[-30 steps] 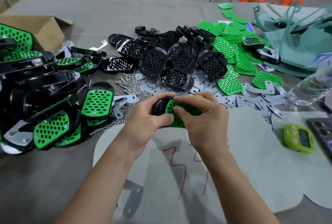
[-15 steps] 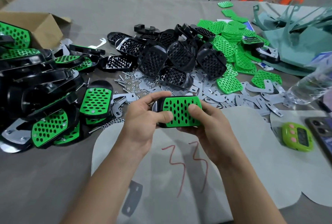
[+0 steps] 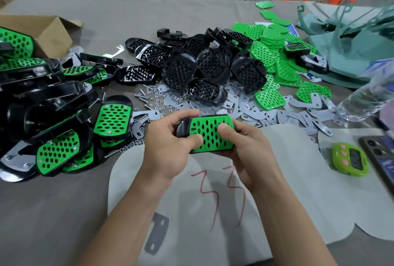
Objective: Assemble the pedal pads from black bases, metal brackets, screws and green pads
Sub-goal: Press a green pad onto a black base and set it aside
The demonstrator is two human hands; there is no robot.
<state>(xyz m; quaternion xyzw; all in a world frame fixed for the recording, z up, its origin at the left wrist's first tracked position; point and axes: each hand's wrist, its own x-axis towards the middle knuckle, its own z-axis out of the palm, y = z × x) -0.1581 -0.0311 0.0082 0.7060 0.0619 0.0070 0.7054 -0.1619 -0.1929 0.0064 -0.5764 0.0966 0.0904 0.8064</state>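
Both hands hold one pedal pad: a black base with a perforated green pad lying on its top face. My left hand grips the base's left end, thumb on the green pad's lower left. My right hand cups the right end from below, thumb pressing the pad's right side. Behind lie a heap of black bases, loose green pads, flat metal brackets and small screws and nuts. Finished pedal pads are piled at the left.
A cardboard box stands at the back left. At the right are a clear plastic bottle, a green timer and a phone. A pale sheet marked "33" lies under my hands, with one bracket by my left forearm.
My right hand came off the top of the green pad and dropped to cup the base from the side, leaving the pad's face uncovered. The pedal pad has tilted toward me.
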